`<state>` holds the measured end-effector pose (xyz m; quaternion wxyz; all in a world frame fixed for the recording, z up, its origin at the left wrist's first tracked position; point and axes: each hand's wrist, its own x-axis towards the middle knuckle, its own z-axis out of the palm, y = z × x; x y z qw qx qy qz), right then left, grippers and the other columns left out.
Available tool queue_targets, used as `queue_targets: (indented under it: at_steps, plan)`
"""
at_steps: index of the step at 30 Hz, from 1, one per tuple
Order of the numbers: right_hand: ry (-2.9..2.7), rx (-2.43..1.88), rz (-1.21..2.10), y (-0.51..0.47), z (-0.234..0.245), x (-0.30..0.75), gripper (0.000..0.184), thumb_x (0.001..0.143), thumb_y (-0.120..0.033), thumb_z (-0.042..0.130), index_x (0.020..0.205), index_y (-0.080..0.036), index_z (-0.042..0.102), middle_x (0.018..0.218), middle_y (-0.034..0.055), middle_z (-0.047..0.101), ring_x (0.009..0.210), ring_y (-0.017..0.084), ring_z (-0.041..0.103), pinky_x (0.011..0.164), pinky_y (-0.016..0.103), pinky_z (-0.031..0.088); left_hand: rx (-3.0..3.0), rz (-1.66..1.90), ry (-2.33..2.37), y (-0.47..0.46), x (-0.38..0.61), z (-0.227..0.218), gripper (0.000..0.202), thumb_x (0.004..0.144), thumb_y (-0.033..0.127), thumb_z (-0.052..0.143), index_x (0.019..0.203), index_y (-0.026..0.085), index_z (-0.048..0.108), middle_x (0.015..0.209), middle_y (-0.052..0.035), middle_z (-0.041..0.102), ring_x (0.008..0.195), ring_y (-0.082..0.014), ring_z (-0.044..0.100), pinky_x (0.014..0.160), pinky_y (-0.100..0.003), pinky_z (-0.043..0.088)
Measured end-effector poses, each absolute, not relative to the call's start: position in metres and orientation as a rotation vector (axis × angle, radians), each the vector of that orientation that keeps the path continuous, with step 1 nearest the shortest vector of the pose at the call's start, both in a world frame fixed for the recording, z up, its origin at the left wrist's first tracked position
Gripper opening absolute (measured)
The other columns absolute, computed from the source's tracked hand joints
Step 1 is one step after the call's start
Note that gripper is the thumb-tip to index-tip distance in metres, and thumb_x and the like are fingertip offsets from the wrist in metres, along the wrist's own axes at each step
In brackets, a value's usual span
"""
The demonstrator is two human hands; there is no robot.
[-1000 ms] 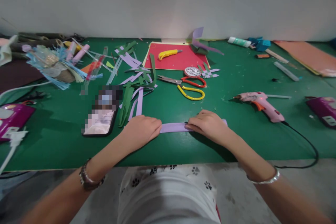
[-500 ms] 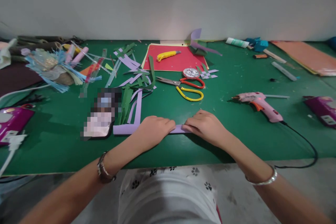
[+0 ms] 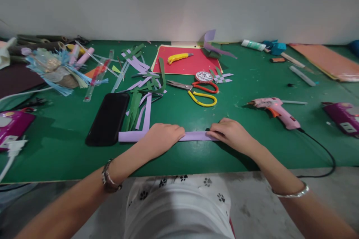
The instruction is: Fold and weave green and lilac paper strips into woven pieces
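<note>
A folded purple paper strip [image 3: 193, 136] lies crosswise near the table's front edge. My left hand [image 3: 162, 137] rests over its middle with fingers together, gripping it against the table. Farther right, my right hand [image 3: 231, 134] has its thumb and fingers closed on the strip near its right end, which is hidden beneath the hand. Left of my left hand, a black phone [image 3: 108, 119] lies by the strip's left end. Loose purple strips [image 3: 147, 112] and green paper strips [image 3: 134, 108] lie just behind it.
Scissors [image 3: 193, 89] with red and yellow handles lie behind my hands. Beyond them, a yellow cutter [image 3: 179, 58] rests on red paper [image 3: 185, 68]. To the right is a pink glue gun [image 3: 276, 110] with a trailing cord. Purple power strips [image 3: 17, 127] stand at both sides.
My right hand has slid right along the purple strip, so more of it shows between my hands. My left hand stays on it. The phone screen has gone from blurred-out to black.
</note>
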<state>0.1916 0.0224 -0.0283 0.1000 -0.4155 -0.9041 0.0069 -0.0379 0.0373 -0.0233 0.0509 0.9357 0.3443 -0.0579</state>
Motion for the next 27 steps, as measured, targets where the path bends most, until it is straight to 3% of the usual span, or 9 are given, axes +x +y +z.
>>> queue_targets:
  at_steps: [9, 20, 27]
  plan:
    - [-2.731, -1.17, -0.182, 0.024, -0.025, 0.194, 0.05, 0.09, -0.036, 0.022, 0.056, -0.016, 0.053, 0.045, 0.0002, 0.052, 0.042, 0.01, 0.044, 0.056, 0.021, 0.033, 2.819, -0.156, 1.102, 0.035, -0.036, -0.024, 0.017, 0.088, 0.023, 0.034, 0.082, 0.016, 0.048, 0.069, 0.0007, 0.056, 0.063, -0.014, 0.055, 0.05, -0.023, 0.035]
    - [-2.771, -1.201, -0.238, 0.028, -0.026, 0.201, 0.049, 0.091, -0.034, 0.023, 0.057, -0.016, 0.053, 0.047, -0.0004, 0.054, 0.043, 0.009, 0.044, 0.059, 0.022, 0.031, 2.84, -0.155, 1.103, 0.039, -0.037, -0.032, 0.017, 0.088, 0.018, 0.032, 0.087, 0.015, 0.049, 0.08, -0.0018, 0.054, 0.075, -0.0141, 0.052, 0.055, -0.022, 0.037]
    - [-2.813, -1.24, -0.244, 0.026, -0.024, 0.202, 0.042, 0.09, -0.029, 0.029, 0.058, -0.017, 0.052, 0.05, -0.0011, 0.056, 0.046, 0.009, 0.045, 0.06, 0.023, 0.029, 2.825, -0.002, 1.027, 0.047, -0.05, -0.032, 0.025, 0.088, 0.021, 0.029, 0.097, 0.019, 0.052, 0.085, -0.0017, 0.049, 0.064, -0.011, 0.047, 0.052, -0.021, 0.032]
